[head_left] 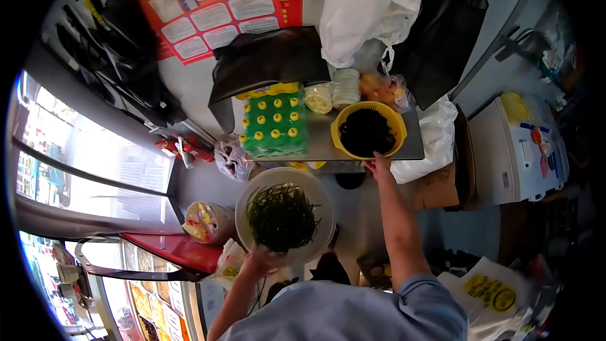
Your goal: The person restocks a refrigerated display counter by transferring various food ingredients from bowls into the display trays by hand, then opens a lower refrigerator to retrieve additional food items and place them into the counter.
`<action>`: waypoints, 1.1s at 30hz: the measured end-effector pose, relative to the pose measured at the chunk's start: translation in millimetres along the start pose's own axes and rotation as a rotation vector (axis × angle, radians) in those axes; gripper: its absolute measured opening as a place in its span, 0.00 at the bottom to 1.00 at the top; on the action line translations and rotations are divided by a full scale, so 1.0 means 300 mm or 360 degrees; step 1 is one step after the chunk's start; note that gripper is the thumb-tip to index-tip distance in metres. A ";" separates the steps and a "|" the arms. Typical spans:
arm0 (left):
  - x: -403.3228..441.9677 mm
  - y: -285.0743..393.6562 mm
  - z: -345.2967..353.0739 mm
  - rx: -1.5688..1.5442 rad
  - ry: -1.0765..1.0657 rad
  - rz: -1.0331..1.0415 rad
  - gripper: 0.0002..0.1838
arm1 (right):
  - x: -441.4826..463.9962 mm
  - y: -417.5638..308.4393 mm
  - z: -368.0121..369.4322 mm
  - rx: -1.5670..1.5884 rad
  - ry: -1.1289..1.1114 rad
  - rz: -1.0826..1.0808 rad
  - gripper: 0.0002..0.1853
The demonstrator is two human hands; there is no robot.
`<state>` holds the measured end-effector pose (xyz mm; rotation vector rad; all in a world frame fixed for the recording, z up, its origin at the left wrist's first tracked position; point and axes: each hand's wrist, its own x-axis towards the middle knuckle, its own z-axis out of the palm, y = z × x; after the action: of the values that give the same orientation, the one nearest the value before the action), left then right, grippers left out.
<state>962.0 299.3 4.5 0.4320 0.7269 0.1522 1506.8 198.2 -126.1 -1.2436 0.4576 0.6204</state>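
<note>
My left hand (264, 259) is closed on the near rim of a large translucent bowl (320, 192), its fingers partly blurred. Inside lies a heap of dark green strips (282, 218), perhaps seaweed or a vegetable. My right arm reaches forward, and my right hand (379, 163) grips the near edge of a yellow plastic basket (339, 121). A dark, nearly black food (366, 131) fills much of that basket, which sits at the front right of a metal shelf (320, 136). The bowl is held in front of my body, lower than the shelf.
Green bottles with yellow caps (271, 117) stand packed on the shelf beside white tubs (346, 88). White bags (435, 142) and a cardboard box (439, 183) are at the right. A bucket (211, 222) and a red-edged display case (167, 249) stand at the left.
</note>
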 end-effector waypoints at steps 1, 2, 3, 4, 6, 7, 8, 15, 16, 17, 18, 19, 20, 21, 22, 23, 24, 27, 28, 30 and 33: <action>0.052 0.017 0.076 -0.0046 0.0083 0.0058 0.52 | 0.013 0.005 0.001 0.0021 0.0096 0.0000 0.14; 0.135 0.026 0.066 -0.0057 -0.0045 -0.0040 0.56 | 0.020 -0.002 -0.035 0.0000 0.0117 0.0028 0.14; 0.203 0.041 0.109 -0.0067 -0.0034 -0.0055 0.56 | 0.024 -0.026 -0.065 -0.0021 0.0097 -0.0071 0.13; 0.263 0.062 0.149 -0.0004 -0.0045 -0.0098 0.56 | 0.017 -0.044 -0.084 -0.0033 0.0070 -0.0172 0.12; 0.372 0.066 0.129 0.0113 -0.0155 -0.0166 0.52 | 0.002 -0.104 -0.229 -0.0084 -0.0059 -0.0091 0.14; 0.416 0.074 0.140 0.0104 -0.0151 -0.0173 0.52 | -0.082 -0.191 -0.272 -0.0246 -0.0078 -0.0127 0.15; 0.461 0.095 0.160 0.0102 -0.0012 -0.0254 0.52 | -0.169 -0.279 -0.315 -0.0407 -0.0095 -0.0164 0.17; 0.874 0.117 0.322 0.0306 -0.0154 -0.0399 0.51 | -0.469 -0.543 -0.350 -0.0644 -0.0142 -0.0221 0.18; 0.931 0.113 0.390 0.0346 -0.0189 -0.0378 0.48 | -0.481 -0.524 -0.339 -0.0702 -0.0147 -0.0139 0.22; 0.990 0.117 0.426 0.0361 -0.0205 -0.0411 0.48 | -0.470 -0.482 -0.316 -0.0689 -0.0110 -0.0139 0.22; 1.057 0.120 0.445 0.0407 -0.0347 -0.0446 0.42 | -0.445 -0.421 -0.279 -0.0637 -0.0098 -0.0169 0.19; 1.111 0.128 0.469 0.0461 -0.0500 -0.0488 0.36 | -0.426 -0.382 -0.240 -0.0575 -0.0076 -0.0207 0.16; 1.155 0.143 0.503 0.0505 -0.0542 -0.0540 0.36 | -0.416 -0.372 -0.201 -0.0625 -0.0083 -0.0180 0.16; 1.196 0.156 0.537 0.0556 -0.0469 -0.0508 0.30 | -0.397 -0.361 -0.174 -0.0674 -0.0083 -0.0149 0.16; 1.231 0.167 0.567 0.0602 -0.0395 -0.0474 0.26 | -0.373 -0.348 -0.140 -0.0676 -0.0040 -0.0141 0.16; 1.267 0.184 0.580 0.0631 -0.0436 -0.0527 0.26 | -0.332 -0.320 -0.124 -0.0686 -0.0002 -0.0130 0.16; 1.299 0.207 0.582 0.0591 -0.0504 -0.0566 0.26 | -0.310 -0.303 -0.091 -0.0537 0.0068 -0.0116 0.16; 1.370 0.255 0.643 0.0705 -0.0579 -0.0674 0.25 | -0.211 -0.226 -0.067 -0.0583 0.0290 -0.0335 0.25; 1.398 0.260 0.650 0.0725 -0.0565 -0.0686 0.24 | -0.206 -0.234 -0.063 -0.0583 0.0316 -0.0164 0.29; 1.455 0.273 0.636 0.0788 -0.0585 -0.0733 0.22 | -0.197 -0.204 -0.089 -0.0179 0.0251 -0.0163 0.33; 1.523 0.252 0.597 0.0753 -0.0628 -0.0806 0.22 | -0.373 -0.342 -0.140 -0.0127 0.0327 -0.0107 0.27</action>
<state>1421.8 437.1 -122.4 0.6882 0.4564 -0.5793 1490.6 117.1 8.1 -1.4003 0.5637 0.4591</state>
